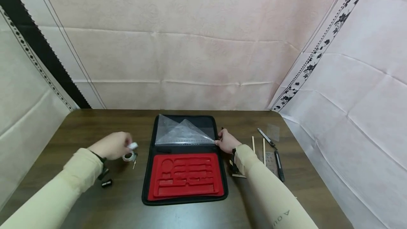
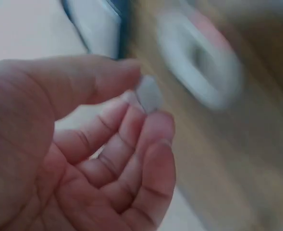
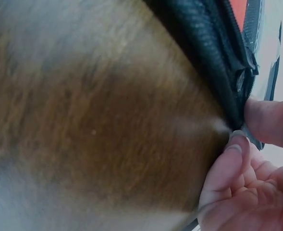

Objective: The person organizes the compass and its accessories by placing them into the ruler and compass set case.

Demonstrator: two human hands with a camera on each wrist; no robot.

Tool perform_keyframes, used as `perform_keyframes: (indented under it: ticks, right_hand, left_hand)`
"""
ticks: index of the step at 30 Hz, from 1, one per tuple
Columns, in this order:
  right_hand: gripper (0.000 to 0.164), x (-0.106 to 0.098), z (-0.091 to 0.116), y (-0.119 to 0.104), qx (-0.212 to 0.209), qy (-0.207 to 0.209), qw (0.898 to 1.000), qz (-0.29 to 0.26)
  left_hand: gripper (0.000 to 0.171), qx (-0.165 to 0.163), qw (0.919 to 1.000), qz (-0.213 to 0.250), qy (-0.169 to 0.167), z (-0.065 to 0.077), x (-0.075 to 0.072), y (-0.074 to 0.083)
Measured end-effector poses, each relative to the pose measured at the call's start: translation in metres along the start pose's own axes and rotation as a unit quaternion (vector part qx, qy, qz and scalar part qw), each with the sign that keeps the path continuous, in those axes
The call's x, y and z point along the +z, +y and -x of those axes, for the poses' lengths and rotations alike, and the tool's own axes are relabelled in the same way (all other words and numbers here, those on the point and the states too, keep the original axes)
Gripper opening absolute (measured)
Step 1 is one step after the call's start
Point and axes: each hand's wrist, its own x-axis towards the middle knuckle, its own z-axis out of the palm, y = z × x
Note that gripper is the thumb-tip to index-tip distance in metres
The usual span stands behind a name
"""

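Observation:
Between thumb and fingertips, my left hand (image 1: pixel 114 146) pinches a small white piece (image 2: pixel 149 94), its kind unclear. Close by on the table is a white ring-shaped roll (image 1: pixel 128 157), blurred in the left wrist view. A black zip case (image 1: pixel 147 183) lies opened flat in the middle. Its near half holds a red tray (image 1: pixel 187 172) with shaped recesses, all bare. Over the far half lies a clear plastic flap (image 1: pixel 178 135), its right corner raised. My right hand (image 1: pixel 227 142) pinches the case's right edge near the fold, beside the zip (image 3: pixel 249 67).
Right of the case lie a slim silver-and-black tool (image 1: pixel 266 138), a black pen-like tool (image 1: pixel 279 166), thin wooden sticks (image 1: pixel 264 151) and a grey patterned plate (image 1: pixel 271 162). A small black block (image 1: pixel 106 183) lies near my left wrist. Cloth hangs behind the table.

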Motion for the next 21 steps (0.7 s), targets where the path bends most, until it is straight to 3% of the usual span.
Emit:
perform_keyframes:
  ticks: [5, 8, 13, 21]
  right_hand:
    - [0.031, 0.001, -0.001, 0.001, 0.003, 0.001, 1.000, 0.003]
    - [0.030, 0.001, -0.001, 0.001, -0.001, 0.002, 1.000, 0.000]
    - [0.030, 0.002, 0.000, -0.001, -0.008, -0.005, 1.000, -0.005]
    - [0.030, 0.002, -0.001, 0.002, -0.008, 0.000, 1.000, 0.000]
  left_hand:
    - [0.013, 0.052, 0.9979, 0.017, -0.035, 0.002, 0.024, 0.085]
    - [0.018, 0.071, 0.9953, -0.008, -0.065, 0.007, 0.040, 0.112]
    - [0.026, 0.075, 0.9936, -0.043, -0.072, 0.013, 0.059, 0.117]
    - [0.028, 0.070, 0.9939, -0.014, -0.084, 0.006, 0.067, 0.110]
